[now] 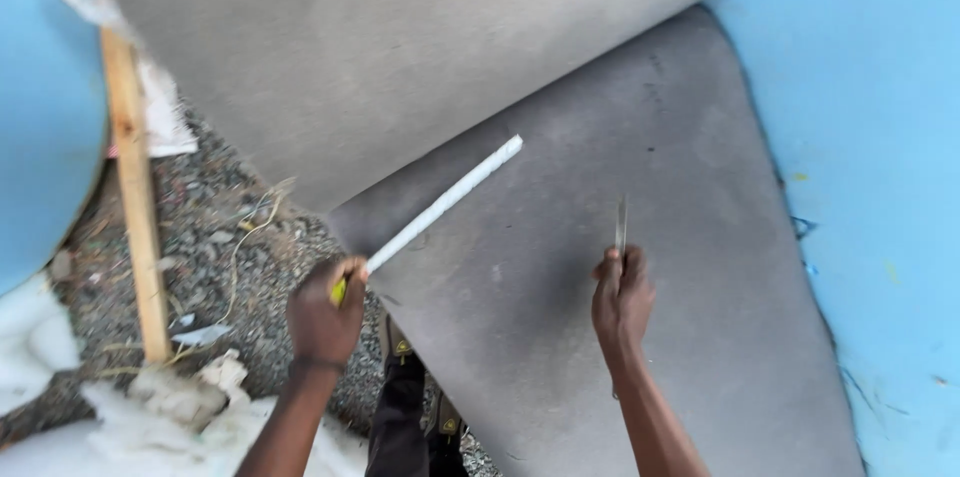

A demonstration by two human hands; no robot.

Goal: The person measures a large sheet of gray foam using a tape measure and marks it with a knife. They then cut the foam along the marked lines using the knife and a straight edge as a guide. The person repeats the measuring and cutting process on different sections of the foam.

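Two bare hands are working over a grey felt sheet [560, 337] lying on blue foam [870, 187]. Left hand [323, 317] is clenching a white measuring strip [445, 205] by its yellow end, the strip slanting up over the sheet's folded layer. Right hand [621, 299] is gripping a thin metal blade [621, 227] pointing upward against the felt. Nearby, a wooden stick [135, 197] is standing on gravel [215, 237].

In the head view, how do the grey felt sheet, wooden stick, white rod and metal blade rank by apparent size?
1. Grey felt sheet
2. Wooden stick
3. White rod, looks slightly shorter and thinner
4. Metal blade
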